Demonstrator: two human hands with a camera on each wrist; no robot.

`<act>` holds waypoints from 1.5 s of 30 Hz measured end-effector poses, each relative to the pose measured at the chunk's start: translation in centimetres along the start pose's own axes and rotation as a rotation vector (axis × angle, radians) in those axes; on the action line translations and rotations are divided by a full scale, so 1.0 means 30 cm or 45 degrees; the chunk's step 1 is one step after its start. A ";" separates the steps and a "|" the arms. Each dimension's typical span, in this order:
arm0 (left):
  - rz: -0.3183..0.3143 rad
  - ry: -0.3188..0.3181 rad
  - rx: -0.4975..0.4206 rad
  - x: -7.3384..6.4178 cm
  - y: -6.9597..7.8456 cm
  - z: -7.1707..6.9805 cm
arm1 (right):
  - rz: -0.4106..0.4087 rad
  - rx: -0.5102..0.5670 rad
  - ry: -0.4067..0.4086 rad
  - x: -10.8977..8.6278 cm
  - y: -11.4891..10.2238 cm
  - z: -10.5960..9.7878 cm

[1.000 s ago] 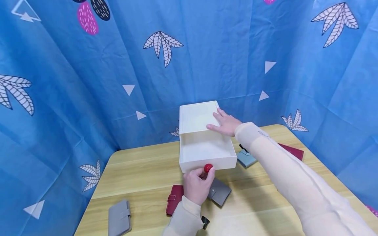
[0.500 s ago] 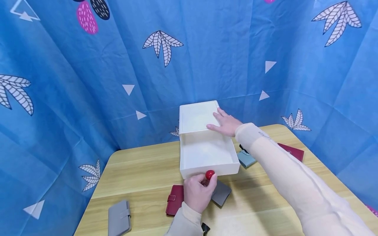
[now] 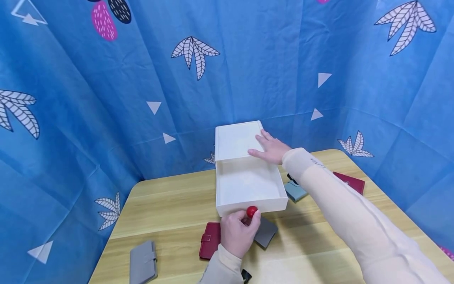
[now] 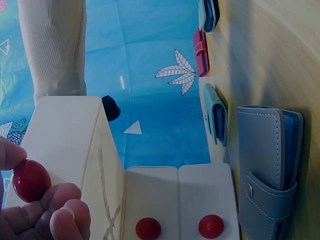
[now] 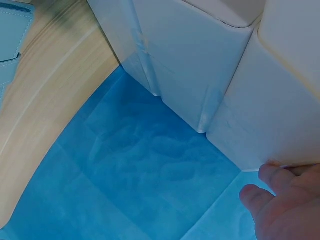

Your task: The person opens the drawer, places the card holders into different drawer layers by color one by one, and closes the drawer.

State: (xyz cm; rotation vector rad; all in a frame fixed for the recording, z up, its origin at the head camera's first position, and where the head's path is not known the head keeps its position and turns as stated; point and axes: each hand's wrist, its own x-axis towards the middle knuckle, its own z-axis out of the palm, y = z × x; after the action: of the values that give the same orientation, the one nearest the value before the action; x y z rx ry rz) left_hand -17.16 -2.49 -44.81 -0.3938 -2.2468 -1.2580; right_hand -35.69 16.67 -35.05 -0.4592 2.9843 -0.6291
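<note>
A white drawer unit (image 3: 235, 138) stands at the back of the table, its top drawer (image 3: 271, 205) pulled far out; no contents show inside. My left hand (image 3: 237, 234) pinches the red round knob (image 3: 252, 211) on that drawer's front between thumb and fingers. In the left wrist view, the lower drawer fronts (image 4: 151, 195) sit pushed in, each with a red knob (image 4: 211, 226). My right hand (image 3: 271, 150) rests with spread fingers on the unit's top near its right edge; the right wrist view catches that hand (image 5: 290, 205) at the unit's corner.
Near my left hand lie a dark red wallet (image 3: 210, 240) and a grey wallet (image 3: 265, 232). Another grey wallet (image 3: 142, 262) is at front left. A light blue wallet (image 3: 295, 191) and a dark red one (image 3: 351, 182) lie by my right arm. A blue curtain (image 3: 262, 71) surrounds the table.
My left hand has drawn the top drawer a little farther out toward me by its knob, mostly in the first half second. My right hand stays in place on the unit.
</note>
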 end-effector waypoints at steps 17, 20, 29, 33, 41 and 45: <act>-0.013 -0.100 0.054 -0.006 0.010 -0.026 | -0.014 0.022 -0.001 -0.006 0.002 -0.004; -0.026 -0.124 0.073 -0.010 0.011 -0.040 | -0.007 0.022 -0.001 -0.004 0.001 -0.001; 0.033 -0.116 0.189 -0.017 -0.004 -0.103 | 0.006 0.044 0.003 -0.003 0.003 0.002; 0.095 -0.158 0.298 -0.014 -0.024 -0.147 | 0.001 0.048 0.004 -0.004 0.004 0.003; 0.055 -0.371 0.521 -0.022 -0.102 -0.210 | 0.004 0.053 0.011 -0.002 0.011 0.004; -0.037 -0.472 0.632 -0.030 -0.151 -0.232 | -0.010 0.051 0.005 -0.006 0.006 0.005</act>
State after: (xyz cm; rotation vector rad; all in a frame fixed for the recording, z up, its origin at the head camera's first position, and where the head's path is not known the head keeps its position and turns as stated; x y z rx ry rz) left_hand -16.50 -10.77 -45.53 -0.4277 -2.7782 -0.6323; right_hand -35.55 16.83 -35.27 -0.4677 2.9690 -0.6905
